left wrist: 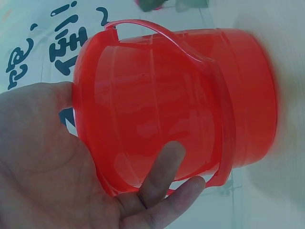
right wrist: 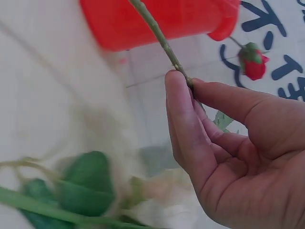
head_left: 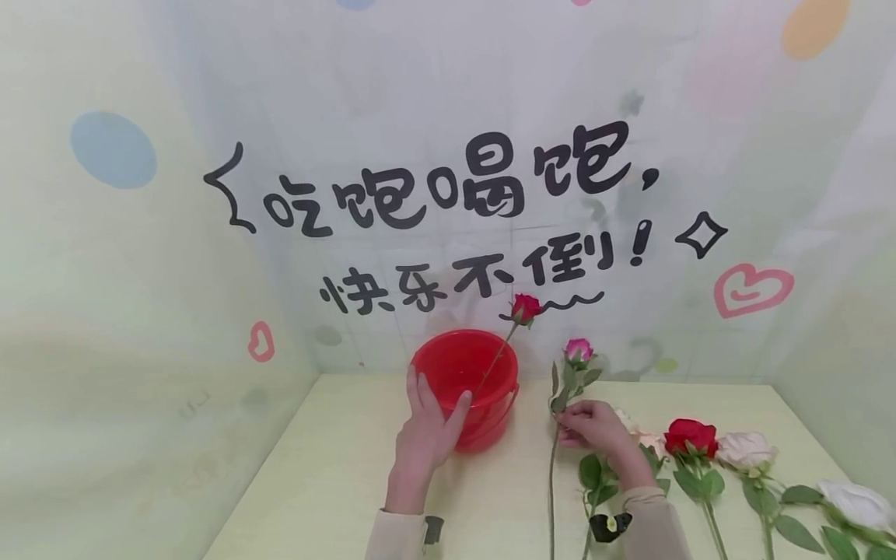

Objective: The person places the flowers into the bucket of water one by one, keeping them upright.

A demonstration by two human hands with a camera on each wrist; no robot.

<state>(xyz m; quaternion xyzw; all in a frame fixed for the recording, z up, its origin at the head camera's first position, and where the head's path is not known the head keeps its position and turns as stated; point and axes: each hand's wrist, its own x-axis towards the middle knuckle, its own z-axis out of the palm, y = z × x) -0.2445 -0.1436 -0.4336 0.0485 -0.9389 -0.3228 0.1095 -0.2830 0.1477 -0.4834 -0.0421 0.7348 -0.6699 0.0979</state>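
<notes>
A red bucket [head_left: 490, 424] stands upright on the table, its handle hanging down the side in the left wrist view. My left hand [head_left: 425, 435] holds it near the rim, thumb at the rim and fingers against the outer side. One red rose [head_left: 525, 309] leans inside the bucket, its bloom rising above the rim. To the right of the bucket, my right hand [head_left: 595, 428] pinches the green stem [right wrist: 159, 38] of a pink rose [head_left: 579, 350] between thumb and fingers. That rose is upright, bloom at the top, its stem hanging below the hand.
Several more artificial roses lie on the right of the table [head_left: 315, 467], among them a red one [head_left: 691, 438], a pale pink one [head_left: 746, 451] and a white one [head_left: 857, 502]. Behind the table hangs a printed sheet [head_left: 448, 93] with black lettering.
</notes>
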